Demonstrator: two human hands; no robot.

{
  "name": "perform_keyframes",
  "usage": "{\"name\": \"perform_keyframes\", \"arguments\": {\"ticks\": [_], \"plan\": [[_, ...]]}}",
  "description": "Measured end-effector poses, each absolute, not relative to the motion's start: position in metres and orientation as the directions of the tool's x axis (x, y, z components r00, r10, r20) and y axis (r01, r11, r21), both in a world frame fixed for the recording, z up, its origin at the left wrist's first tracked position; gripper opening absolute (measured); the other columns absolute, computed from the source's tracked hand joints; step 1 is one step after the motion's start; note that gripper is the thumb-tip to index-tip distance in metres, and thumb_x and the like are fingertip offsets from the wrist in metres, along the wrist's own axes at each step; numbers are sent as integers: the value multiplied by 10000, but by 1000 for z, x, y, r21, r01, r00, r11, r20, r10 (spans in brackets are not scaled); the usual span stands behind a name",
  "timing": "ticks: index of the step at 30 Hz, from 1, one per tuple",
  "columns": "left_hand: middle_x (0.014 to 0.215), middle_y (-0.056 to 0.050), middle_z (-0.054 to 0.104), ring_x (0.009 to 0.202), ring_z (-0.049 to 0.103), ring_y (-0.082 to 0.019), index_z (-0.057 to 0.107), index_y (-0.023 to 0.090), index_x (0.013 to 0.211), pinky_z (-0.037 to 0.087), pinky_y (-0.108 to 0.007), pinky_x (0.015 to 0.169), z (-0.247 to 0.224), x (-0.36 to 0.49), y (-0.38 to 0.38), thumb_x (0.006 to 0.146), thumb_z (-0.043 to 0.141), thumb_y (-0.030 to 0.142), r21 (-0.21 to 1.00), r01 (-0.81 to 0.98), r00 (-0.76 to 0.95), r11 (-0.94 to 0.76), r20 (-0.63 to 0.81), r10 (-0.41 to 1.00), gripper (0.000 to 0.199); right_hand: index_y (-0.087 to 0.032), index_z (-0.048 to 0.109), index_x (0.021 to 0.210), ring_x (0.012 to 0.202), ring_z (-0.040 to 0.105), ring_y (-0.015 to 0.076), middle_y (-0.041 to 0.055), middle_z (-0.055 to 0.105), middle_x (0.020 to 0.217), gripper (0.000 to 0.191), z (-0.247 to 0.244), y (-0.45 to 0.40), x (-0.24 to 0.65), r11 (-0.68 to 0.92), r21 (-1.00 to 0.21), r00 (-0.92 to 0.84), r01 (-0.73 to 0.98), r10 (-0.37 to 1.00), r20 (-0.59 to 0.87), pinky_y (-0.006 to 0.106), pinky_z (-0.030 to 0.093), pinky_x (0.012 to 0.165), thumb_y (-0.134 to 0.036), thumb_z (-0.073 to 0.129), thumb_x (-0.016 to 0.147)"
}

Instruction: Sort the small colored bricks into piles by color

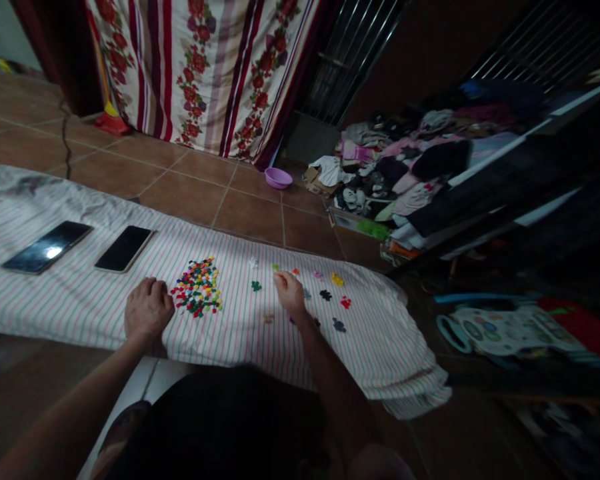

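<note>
A mixed heap of small colourful pieces (pixel 197 287), like beads or buttons, lies on the striped cloth. Beside its left edge rests my left hand (pixel 149 308), its fingers curled down on the cloth, with nothing visible in them. My right hand (pixel 289 291) is closed in a pinch over the sorted groups, close to a light green group (pixel 275 267); whatever is between its fingertips is too small or hidden. Around it are a white group (pixel 253 264), a dark green group (pixel 256 286), a black group (pixel 325 295), a yellow group (pixel 337 279) and a red group (pixel 346 303). My right hand and forearm partly cover other groups.
Two phones, one (pixel 47 248) with a bright reflection and another phone (pixel 125 249), lie left of the heap. On the tiled floor beyond stands a purple basin (pixel 279 178). Clothes (pixel 395 160) are piled behind at the right, and a floral curtain (pixel 205 73) hangs at the back.
</note>
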State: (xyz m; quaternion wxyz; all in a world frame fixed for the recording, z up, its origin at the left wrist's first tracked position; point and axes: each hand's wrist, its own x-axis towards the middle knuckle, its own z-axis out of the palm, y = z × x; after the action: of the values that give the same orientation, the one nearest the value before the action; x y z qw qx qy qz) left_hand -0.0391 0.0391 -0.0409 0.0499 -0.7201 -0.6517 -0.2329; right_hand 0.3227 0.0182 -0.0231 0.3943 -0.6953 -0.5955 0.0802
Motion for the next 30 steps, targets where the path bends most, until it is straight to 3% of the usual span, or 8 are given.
{"name": "perform_keyframes", "arguments": {"ticks": [9,16,25,30], "plan": [[1233,-178,603,1103,565,-302,641,120,1064,442,-421,922,-37,-38,39,878,376,276,219,968,38,-124,359,933,360,-148,747,874,844,660,218,112,738,888,282,-16,10,430,-347,-546,564,762,771,297,321,500,829,-183,494,755],[1244,-189,590,1128,554,-306,630,120,1067,432,-424,936,-40,-40,40,869,394,276,230,964,43,-133,357,933,345,-137,770,971,927,661,209,114,740,958,358,-10,14,461,-520,-331,600,787,771,214,274,470,874,-85,487,759],[1249,-176,590,1124,551,-300,625,124,1083,429,-419,944,-38,-38,38,869,389,271,243,962,29,-121,349,937,350,-159,776,920,898,670,191,80,744,891,382,-19,24,471,-556,-273,608,785,776,167,234,463,848,-24,521,671],[1236,-190,594,1108,559,-313,630,119,1068,438,-444,937,-39,-39,39,861,393,273,259,956,33,-135,361,932,351,-170,777,938,872,683,217,98,754,887,403,-24,23,471,-532,-293,593,795,784,185,281,490,843,-49,491,680]]}}
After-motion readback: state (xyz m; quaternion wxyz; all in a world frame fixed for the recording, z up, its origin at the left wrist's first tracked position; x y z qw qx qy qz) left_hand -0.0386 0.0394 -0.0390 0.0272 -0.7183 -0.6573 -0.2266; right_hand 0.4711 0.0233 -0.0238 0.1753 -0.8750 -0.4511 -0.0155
